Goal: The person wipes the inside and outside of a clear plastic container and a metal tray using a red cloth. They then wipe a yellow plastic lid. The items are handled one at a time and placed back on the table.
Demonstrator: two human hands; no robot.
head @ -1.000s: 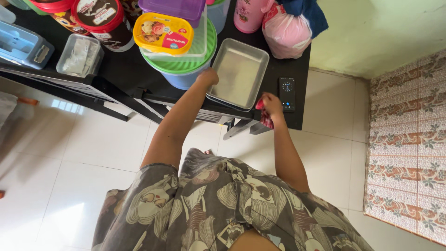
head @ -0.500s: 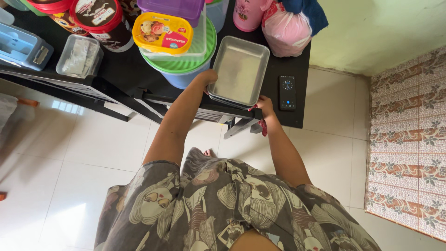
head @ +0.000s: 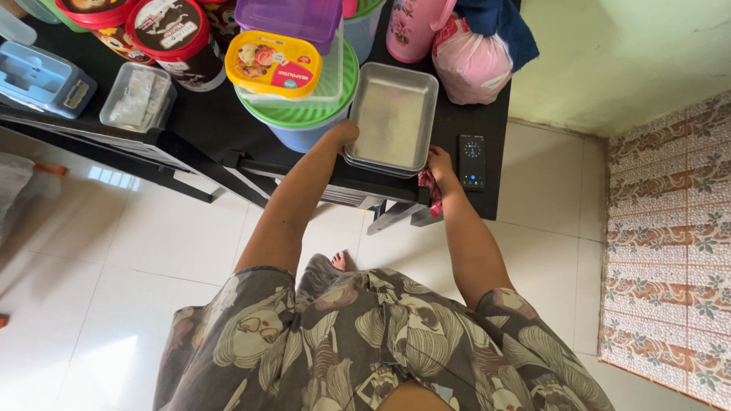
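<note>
A rectangular metal tray [head: 392,114] lies on the black table [head: 205,114], near its front right corner. My left hand [head: 343,132] grips the tray's near left corner. At the tray's near right corner, my right hand [head: 439,163] touches the rim while holding a red cloth [head: 432,192] that hangs below the fingers. A black phone [head: 472,160] with a lit screen lies just right of that hand.
Behind the tray stand a green-lidded tub [head: 308,114] stacked with a yellow-lidded box [head: 273,63] and a purple one [head: 289,15], a pink bag [head: 470,65], a pink bottle [head: 415,27], red-lidded jars [head: 171,34] and clear boxes [head: 137,95]. White floor tiles [head: 137,259] lie below; a patterned mat [head: 670,243] is at right.
My right hand with the red cloth moved from beside the phone to the tray's near right corner. The tray was lifted slightly and shifted back a little.
</note>
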